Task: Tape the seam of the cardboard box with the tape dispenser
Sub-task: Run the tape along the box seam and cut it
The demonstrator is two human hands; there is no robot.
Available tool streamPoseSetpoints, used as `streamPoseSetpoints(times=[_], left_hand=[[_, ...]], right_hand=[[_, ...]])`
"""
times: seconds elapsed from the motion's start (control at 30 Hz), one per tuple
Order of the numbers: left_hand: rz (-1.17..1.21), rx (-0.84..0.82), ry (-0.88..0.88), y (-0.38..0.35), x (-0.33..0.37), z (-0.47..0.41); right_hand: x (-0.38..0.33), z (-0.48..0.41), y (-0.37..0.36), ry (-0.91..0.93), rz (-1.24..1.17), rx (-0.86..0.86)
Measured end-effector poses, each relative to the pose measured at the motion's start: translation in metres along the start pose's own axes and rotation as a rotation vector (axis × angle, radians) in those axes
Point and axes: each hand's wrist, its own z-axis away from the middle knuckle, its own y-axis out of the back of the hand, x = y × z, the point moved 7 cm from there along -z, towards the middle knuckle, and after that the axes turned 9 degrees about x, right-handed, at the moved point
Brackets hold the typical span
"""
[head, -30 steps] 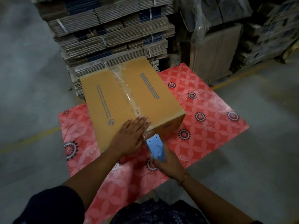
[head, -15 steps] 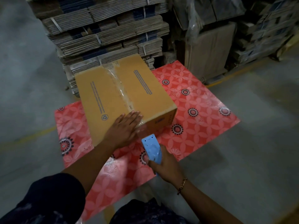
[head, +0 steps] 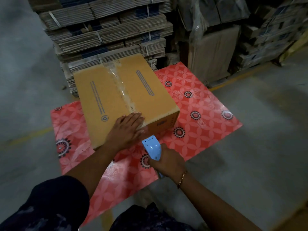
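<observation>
A closed brown cardboard box (head: 103,95) sits on a red flower-patterned table (head: 203,117). Clear tape (head: 120,84) runs along its top seam from the far edge to the near edge. My left hand (head: 128,129) lies flat, fingers together, on the box's near top edge over the end of the tape. My right hand (head: 168,160) grips a light blue tape dispenser (head: 152,149) just below the box's near side, its nose pointing up at the tape end. Whether the tape is still joined to the dispenser is hidden by my left hand.
Strapped stacks of flattened cardboard (head: 106,32) rise right behind the table. More wrapped bundles and boxes (head: 233,30) stand at the back right. Grey concrete floor (head: 266,130) with a yellow line surrounds the table.
The dispenser and my right hand have dropped slightly lower and away from the box's near side. My left hand stays pressed on the tape end. The camera has shifted a little.
</observation>
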Motion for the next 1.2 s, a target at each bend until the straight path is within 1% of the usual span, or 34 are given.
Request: streamPoseSetpoints(times=[0.1, 0.23, 0.33, 0.4, 0.47, 0.53, 0.6, 0.83, 1.0, 1.03, 1.1, 1.13, 1.17, 1.2], left_hand=[[-0.012, -0.014, -0.013, -0.006, -0.003, 0.001], [-0.020, -0.031, -0.003, -0.010, -0.005, 0.000], [-0.009, -0.030, -0.009, -0.010, -0.004, 0.000], [0.010, -0.012, -0.016, -0.007, -0.004, -0.001], [0.023, 0.001, -0.019, -0.006, -0.003, -0.001], [0.031, -0.004, -0.012, -0.005, -0.003, -0.002], [0.038, -0.018, -0.007, -0.005, -0.003, -0.002], [0.035, -0.036, -0.019, -0.004, 0.000, -0.002], [0.060, -0.044, -0.007, -0.002, -0.001, -0.002], [0.065, -0.046, -0.004, -0.002, -0.001, -0.002], [0.063, -0.030, 0.008, -0.002, -0.002, -0.001], [0.056, -0.019, 0.008, -0.002, -0.002, -0.001], [0.048, -0.012, 0.005, -0.004, -0.002, -0.001], [0.036, -0.004, 0.002, -0.006, -0.002, 0.000]], right_hand=[[-0.013, -0.019, 0.010, 0.008, 0.076, -0.109], [-0.045, -0.056, 0.027, 0.053, 0.230, -0.358], [-0.080, -0.077, 0.029, 0.168, 0.292, -0.520], [-0.094, -0.083, 0.019, 0.214, 0.295, -0.684], [-0.094, -0.088, 0.009, 0.173, 0.295, -0.810], [-0.092, -0.093, 0.001, 0.143, 0.304, -0.886], [-0.092, -0.098, -0.007, 0.173, 0.336, -0.929], [-0.094, -0.112, -0.009, 0.155, 0.473, -0.955], [-0.093, -0.126, -0.006, 0.127, 0.600, -0.876], [-0.090, -0.129, -0.008, 0.143, 0.643, -0.827], [-0.076, -0.130, -0.003, 0.217, 0.845, -0.596], [-0.060, -0.121, 0.000, 0.221, 0.955, -0.516], [-0.038, -0.108, 0.000, 0.186, 0.996, -0.491], [-0.015, -0.095, 0.000, 0.152, 0.975, -0.480]])
